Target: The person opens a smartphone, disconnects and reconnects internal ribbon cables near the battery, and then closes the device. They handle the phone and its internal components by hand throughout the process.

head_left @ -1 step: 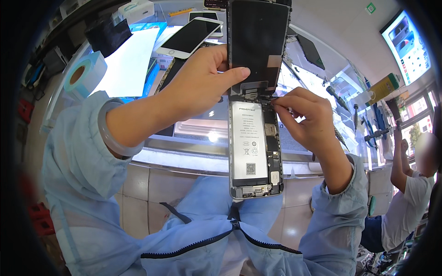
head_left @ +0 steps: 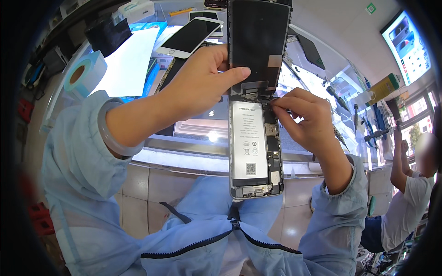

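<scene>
An opened phone [head_left: 270, 154] stands in the middle, its dark screen panel [head_left: 253, 32] raised above the body, which shows a white battery [head_left: 246, 138] and small dark and silver parts. My left hand [head_left: 198, 80] grips the screen panel at its left side, thumb across the dark surface. My right hand [head_left: 308, 119] is closed in a pinch at the top right of the phone body, beside the connectors [head_left: 252, 95] at the join; whatever is between those fingertips is too small to make out.
Behind lie white phones [head_left: 186, 37], a white sheet [head_left: 122, 60], a tape roll [head_left: 85, 73] and a black case [head_left: 108, 37] on a glass counter [head_left: 179, 156]. Tools [head_left: 373, 135] stand at the right, below a screen [head_left: 405, 43]. Another person [head_left: 410, 207] has raised arms at far right.
</scene>
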Demonstrator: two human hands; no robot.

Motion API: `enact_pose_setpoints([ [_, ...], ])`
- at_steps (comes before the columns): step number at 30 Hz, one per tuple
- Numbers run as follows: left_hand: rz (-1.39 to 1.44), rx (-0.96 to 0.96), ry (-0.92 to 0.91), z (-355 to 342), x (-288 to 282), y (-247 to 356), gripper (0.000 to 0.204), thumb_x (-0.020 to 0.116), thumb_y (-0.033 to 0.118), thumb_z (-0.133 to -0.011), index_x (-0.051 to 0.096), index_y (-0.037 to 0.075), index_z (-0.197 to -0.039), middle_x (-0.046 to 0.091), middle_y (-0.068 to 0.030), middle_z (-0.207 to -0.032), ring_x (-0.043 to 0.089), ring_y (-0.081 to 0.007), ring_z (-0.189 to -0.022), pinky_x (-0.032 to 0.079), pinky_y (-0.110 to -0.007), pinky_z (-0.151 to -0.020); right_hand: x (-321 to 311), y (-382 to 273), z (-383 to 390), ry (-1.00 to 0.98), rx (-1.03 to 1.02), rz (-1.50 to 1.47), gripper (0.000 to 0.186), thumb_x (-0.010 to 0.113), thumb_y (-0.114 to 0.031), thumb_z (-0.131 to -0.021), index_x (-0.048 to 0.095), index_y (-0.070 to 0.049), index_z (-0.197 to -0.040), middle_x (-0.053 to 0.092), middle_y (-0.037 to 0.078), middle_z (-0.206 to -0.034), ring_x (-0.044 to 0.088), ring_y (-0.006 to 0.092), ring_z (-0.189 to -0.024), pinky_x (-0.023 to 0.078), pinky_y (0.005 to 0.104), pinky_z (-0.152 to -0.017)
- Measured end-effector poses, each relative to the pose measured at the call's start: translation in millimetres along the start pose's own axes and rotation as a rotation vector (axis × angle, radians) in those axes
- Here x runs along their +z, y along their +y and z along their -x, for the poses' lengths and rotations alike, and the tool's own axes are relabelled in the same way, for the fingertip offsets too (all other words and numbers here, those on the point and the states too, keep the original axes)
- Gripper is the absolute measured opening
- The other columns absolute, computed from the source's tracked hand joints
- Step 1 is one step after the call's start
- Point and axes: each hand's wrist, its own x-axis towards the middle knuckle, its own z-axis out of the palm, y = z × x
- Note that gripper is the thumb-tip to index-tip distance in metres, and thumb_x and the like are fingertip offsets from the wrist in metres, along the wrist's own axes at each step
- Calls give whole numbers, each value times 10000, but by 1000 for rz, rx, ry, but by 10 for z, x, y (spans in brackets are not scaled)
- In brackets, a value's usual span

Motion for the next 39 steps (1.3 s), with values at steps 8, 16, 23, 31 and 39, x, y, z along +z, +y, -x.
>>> enact_pose_setpoints([
  [8, 1, 43, -5, -16, -2, -17, 171, 621, 164, -909, 635, 0, -956, 616, -24, -800, 529, -55, -649, 424, -223, -554, 13, 18, -9, -50, -10, 21, 60, 701, -34, -767, 695, -24, -826, 623, 89, -722, 613, 269, -601, 487, 348, -543],
  [16, 0, 27, -10, -2, -3, -4, 157, 617, 153, -913, 645, 4, -956, 627, -23, -814, 539, -55, -680, 435, -228, -584, 30, 26, -22, -58, -36, 33, 69, 695, -38, -791, 707, -7, -851, 622, 84, -701, 598, 205, -566, 457, 297, -509],
  [23, -11, 19, -17, 7, 6, 27, 156, 615, 152, -919, 641, 5, -964, 629, -19, -819, 537, -51, -675, 434, -222, -579, 9, 60, -23, -57, 2, -12, 80, 686, -35, -786, 708, -7, -857, 631, 88, -701, 594, 203, -560, 454, 295, -511],
  [31, -60, 49, -31, 32, 18, 120, 167, 611, 110, -914, 613, -11, -1028, 641, -27, -846, 562, -63, -703, 465, -235, -625, -110, 53, -44, 66, 74, -71, 97, 656, -13, -733, 701, -8, -818, 624, 69, -678, 508, 130, -507, 389, 251, -481],
  [39, -154, 105, -166, 40, 11, 232, 245, 555, 46, -940, 546, -18, -1176, 668, -77, -997, 642, -95, -902, 512, -242, -817, -131, 65, -31, -4, -5, -123, 113, 668, -5, -702, 696, -27, -810, 626, 54, -701, 539, 135, -538, 425, 252, -501],
])
